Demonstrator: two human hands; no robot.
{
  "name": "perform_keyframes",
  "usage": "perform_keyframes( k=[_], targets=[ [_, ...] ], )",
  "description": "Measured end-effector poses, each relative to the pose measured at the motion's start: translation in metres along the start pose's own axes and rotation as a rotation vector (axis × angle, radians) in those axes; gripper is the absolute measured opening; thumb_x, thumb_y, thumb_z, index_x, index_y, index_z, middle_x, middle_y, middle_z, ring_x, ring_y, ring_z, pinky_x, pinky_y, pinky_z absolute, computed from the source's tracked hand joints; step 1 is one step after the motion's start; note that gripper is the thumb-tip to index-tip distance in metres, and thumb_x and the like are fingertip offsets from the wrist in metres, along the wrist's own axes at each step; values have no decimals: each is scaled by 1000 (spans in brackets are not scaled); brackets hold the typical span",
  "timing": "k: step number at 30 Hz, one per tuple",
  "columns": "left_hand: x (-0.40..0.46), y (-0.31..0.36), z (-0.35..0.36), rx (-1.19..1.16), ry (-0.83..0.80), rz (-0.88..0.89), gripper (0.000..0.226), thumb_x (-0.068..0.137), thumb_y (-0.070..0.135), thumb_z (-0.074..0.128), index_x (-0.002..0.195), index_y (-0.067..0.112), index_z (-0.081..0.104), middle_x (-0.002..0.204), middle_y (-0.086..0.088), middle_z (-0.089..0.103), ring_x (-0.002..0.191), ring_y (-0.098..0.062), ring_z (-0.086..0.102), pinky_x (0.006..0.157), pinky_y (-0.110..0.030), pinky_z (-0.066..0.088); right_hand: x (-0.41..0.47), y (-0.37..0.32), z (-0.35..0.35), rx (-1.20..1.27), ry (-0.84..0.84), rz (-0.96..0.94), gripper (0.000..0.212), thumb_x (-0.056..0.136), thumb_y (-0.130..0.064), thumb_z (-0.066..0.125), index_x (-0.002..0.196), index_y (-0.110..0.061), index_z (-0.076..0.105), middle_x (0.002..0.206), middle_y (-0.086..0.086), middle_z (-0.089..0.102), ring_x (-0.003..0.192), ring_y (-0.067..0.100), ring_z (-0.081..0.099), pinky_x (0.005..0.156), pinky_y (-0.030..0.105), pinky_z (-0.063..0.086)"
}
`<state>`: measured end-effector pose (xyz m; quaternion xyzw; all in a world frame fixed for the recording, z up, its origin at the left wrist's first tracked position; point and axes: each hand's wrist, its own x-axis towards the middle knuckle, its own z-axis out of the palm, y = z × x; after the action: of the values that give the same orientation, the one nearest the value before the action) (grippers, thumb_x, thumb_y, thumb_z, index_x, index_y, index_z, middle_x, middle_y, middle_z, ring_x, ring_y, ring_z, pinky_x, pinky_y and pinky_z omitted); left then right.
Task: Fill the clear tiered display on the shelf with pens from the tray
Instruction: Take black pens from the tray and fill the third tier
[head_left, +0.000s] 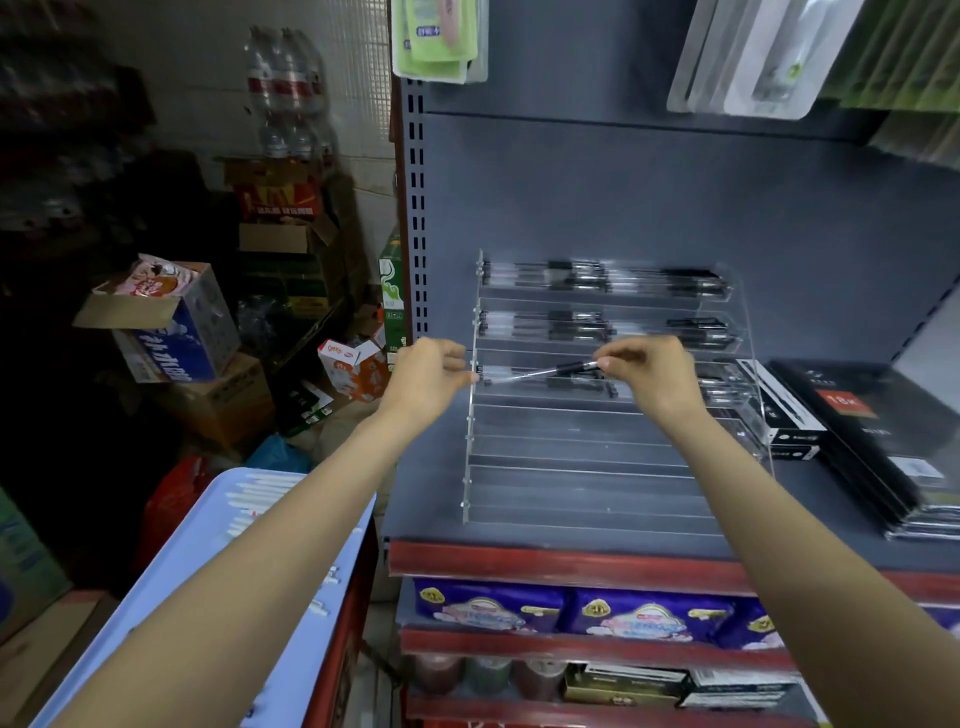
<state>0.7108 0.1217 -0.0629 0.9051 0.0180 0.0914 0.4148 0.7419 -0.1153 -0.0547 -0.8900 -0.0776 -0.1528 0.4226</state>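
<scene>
Both hands pinch one pen over display third tier: left hand at tip, right hand at cap.

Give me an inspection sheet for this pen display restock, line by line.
Surface: grey shelf with red front edge.
Job's things: clear tiered display, top two tiers hold pens, third partly filled, lower tiers bare; blue tray at lower left holds pens.
Clutter: black boxes right of the display.
Hands: left hand and right hand pinch one pen by its ends over the third tier.
Cables: nothing seen.
Surroundings: cardboard cartons and bottled water at left.
</scene>
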Motion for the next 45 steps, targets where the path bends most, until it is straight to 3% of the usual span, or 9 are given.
perform_keyframes(
  k=[3,9,14,21,24,27,35,40,45],
  targets=[
    [1,-3,6,-40,1,-15,42,83,15,69,123,3,59,115,-13,67,110,-21,61,95,-25,43,2,1,2,-77,-57,-36,9,85,-7,66,90,-9,73,84,1,67,76,12,62,64,5,41],
    [0,-7,9,-61,26,4,40,83,14,69,121,5,62,114,-11,67,109,-19,61,102,-35,45,4,-3,3,-258,-206,-54,14,90,-8,59,95,-11,73,96,6,71,81,10,59,75,16,42],
    [-2,-6,12,-66,65,10,37,84,13,68,120,6,63,117,-8,66,106,-16,61,96,-34,49,-2,0,5,-316,-326,-88,20,87,-26,64,98,-10,71,104,4,67,95,14,59,80,19,38],
    [-24,1,7,-104,118,79,30,87,17,65,116,13,63,103,3,66,89,-8,60,88,-22,48,-13,-7,22,-326,-223,-184,22,88,-18,63,108,-12,68,110,7,62,109,22,53,88,20,37],
    [-40,-5,-4,-65,145,116,22,88,16,62,109,14,65,92,7,64,75,3,57,76,-11,46,-29,-30,35,-204,-149,-249,20,87,-15,63,106,-11,69,106,5,64,103,20,57,89,22,41],
    [-59,-23,-22,-4,152,107,20,89,16,61,108,14,66,88,6,64,73,-1,57,78,-19,49,-51,-62,57,-83,-185,-258,18,87,-13,62,103,-12,70,100,3,65,90,13,59,85,15,40],
    [-131,-139,-87,146,0,-31,20,94,22,53,111,16,62,97,2,65,85,-16,60,80,-34,50,-135,-128,174,-50,-523,-216,18,88,-13,60,103,-11,70,101,4,66,88,13,61,73,6,37],
    [-176,-246,-133,213,-148,-113,22,94,17,53,113,11,63,108,-7,68,96,-21,62,82,-28,45,-206,-142,266,-114,-729,-52,24,95,-13,51,116,-9,63,121,7,61,108,21,57,97,26,42],
    [-198,-330,-158,321,-337,-109,30,95,13,48,124,9,57,128,-11,58,115,-26,55,96,-33,44,-255,-143,339,-283,-746,106,35,99,-16,43,134,-15,50,138,11,47,109,32,56,92,42,45]
  ],
)
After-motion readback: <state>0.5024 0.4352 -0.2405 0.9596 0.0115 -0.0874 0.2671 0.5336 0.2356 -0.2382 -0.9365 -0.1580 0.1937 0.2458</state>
